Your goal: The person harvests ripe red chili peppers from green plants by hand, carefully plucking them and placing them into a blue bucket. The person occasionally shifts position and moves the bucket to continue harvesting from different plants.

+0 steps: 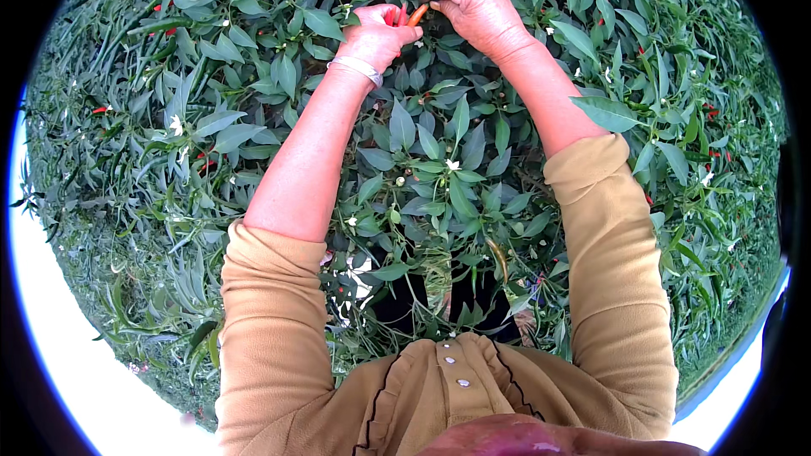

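Among the leaves at the top of the head view, my left hand (375, 36) is closed around several red chili peppers (402, 15), whose ends stick out between thumb and fingers. An orange chili pepper (417, 15) lies between the two hands, its lower end by my left thumb. The fingertips of my right hand (472, 7) pinch at its upper end. Leaves partly cover the fingers of my left hand. A bangle (357, 69) circles my left wrist.
Dense chili plants (443, 190) surround both arms, with white flowers (452, 164) and more red chilies (100, 110) among the leaves. A brownish chili (498, 259) hangs in front of my body. Dark-clad legs (472, 304) show through the foliage.
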The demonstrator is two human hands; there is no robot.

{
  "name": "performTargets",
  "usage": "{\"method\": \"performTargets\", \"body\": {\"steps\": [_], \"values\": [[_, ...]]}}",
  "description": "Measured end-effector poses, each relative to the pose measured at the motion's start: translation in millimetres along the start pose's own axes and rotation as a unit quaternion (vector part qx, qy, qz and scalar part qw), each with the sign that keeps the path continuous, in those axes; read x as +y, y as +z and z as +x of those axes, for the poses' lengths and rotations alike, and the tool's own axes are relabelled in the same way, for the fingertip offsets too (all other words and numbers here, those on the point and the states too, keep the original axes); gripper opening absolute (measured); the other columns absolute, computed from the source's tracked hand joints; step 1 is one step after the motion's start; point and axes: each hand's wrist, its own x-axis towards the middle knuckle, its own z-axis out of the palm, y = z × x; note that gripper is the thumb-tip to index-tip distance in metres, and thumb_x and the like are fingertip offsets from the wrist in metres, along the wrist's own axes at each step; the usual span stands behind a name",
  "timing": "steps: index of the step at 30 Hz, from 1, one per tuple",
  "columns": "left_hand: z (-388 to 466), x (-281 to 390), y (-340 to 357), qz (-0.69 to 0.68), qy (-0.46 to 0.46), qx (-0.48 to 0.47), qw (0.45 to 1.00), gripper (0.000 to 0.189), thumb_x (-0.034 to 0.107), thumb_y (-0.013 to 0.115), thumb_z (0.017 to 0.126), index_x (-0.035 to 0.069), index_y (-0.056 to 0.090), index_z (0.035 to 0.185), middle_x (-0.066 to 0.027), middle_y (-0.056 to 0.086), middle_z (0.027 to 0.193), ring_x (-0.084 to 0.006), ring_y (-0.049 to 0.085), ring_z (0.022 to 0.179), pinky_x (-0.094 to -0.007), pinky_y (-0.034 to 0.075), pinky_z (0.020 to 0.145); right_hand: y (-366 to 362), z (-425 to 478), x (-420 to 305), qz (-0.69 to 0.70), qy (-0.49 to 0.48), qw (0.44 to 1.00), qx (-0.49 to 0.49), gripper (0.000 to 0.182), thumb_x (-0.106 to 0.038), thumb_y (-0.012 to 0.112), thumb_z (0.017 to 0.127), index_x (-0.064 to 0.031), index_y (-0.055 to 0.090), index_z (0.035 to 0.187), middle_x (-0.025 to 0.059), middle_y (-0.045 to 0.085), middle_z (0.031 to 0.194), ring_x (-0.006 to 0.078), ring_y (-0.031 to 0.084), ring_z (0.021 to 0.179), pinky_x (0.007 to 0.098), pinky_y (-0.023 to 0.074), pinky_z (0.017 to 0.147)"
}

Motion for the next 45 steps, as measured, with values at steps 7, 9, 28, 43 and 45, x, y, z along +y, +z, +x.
{"method": "performTargets", "body": {"steps": [7, 9, 28, 43, 45], "values": [[-1.5, -5.1, -4.0, -0.044, -0.013, -0.017, 0.999, 0.016, 0.011, 0.07, 0.071, 0.01, 0.054, 0.067, 0.004, 0.046, 0.052, -0.0039, 0.038, 0.041, -0.0193, 0.022, 0.034, 2.8, -2.4, -5.6, -0.077, -0.026, 0.996, -0.024, 0.015, -0.015, 0.056, 0.076, -0.0111, 0.061, 0.09, 0.01, 0.061, 0.075, 0.0286, 0.059, 0.071, 0.037, 0.0483, 0.062], [-3.3, -2.8, -3.7, -0.062, -0.029, -0.031, 0.997, 0.016, 0.012, 0.07, 0.071, 0.01, 0.055, 0.068, 0.0042, 0.047, 0.053, -0.0034, 0.037, 0.04, -0.019, 0.021, 0.034, 4.6, -2.9, -8.7, -0.117, -0.026, 0.992, -0.031, 0.015, -0.016, 0.056, 0.076, -0.0111, 0.061, 0.089, 0.0098, 0.061, 0.073, 0.0284, 0.059, 0.069, 0.0373, 0.0482, 0.06], [-29.6, -24.2, -2.8, -0.492, -0.054, -0.226, 0.839, 0.016, 0.018, 0.049, 0.084, 0.005, 0.046, 0.075, -0.0037, 0.044, 0.055, -0.0146, 0.044, 0.052, -0.0228, 0.035, 0.043, 23.5, -97.8, -40.6, 0.075, 0.286, 0.93, -0.22, 0.021, -0.008, 0.057, 0.07, -0.0051, 0.063, 0.089, 0.0208, 0.06, 0.081, 0.0358, 0.058, 0.077, 0.0406, 0.0473, 0.07], [-29.6, -56.9, 28.8, 0.064, -0.152, -0.165, 0.972, 0.016, 0.014, 0.061, 0.08, 0.004, 0.05, 0.072, -0.0007, 0.047, 0.053, -0.0092, 0.043, 0.037, -0.0243, 0.036, 0.034, 74.1, -101.0, -8.9, 0.119, 0.216, 0.955, -0.167, 0.033, 0.001, 0.062, 0.063, -0.0052, 0.062, 0.096, 0.0193, 0.061, 0.088, 0.0342, 0.059, 0.079, 0.0356, 0.0481, 0.07], [-26.1, -60.8, 28.2, 0.118, -0.152, -0.187, 0.963, 0.013, 0.01, 0.059, 0.079, 0.002, 0.05, 0.073, -0.0038, 0.051, 0.055, -0.0111, 0.047, 0.039, -0.0249, 0.038, 0.035, 82.1, -108.8, -5.2, 0.184, 0.147, 0.963, -0.134, 0.033, -0.002, 0.065, 0.064, -0.0075, 0.063, 0.096, 0.0189, 0.061, 0.089, 0.0354, 0.059, 0.082, 0.0354, 0.0485, 0.073]]}}
